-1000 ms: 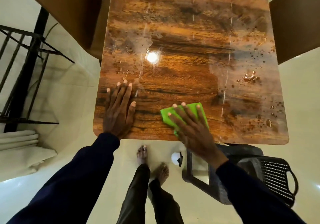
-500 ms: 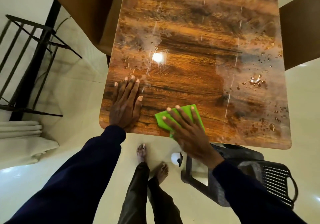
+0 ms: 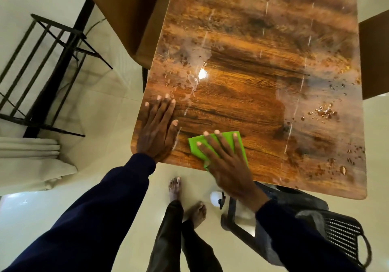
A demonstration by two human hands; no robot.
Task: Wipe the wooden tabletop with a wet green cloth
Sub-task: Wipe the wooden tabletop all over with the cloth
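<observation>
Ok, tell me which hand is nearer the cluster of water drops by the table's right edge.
Right. The right hand, pressing the green cloth, is left of the drops; the left hand lies flat farther left.

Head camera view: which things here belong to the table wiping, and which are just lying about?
In the job: green cloth, wooden tabletop, water drops, right hand pressing the cloth, left hand flat on the tabletop.
Lying about: brown chair, black plastic chair, metal rack, white fabric.

The left grip [image 3: 156,130] lies flat, fingers straight, left of frame centre; the right grip [image 3: 225,162], just lower right, presses down flat with fingers spread.
</observation>
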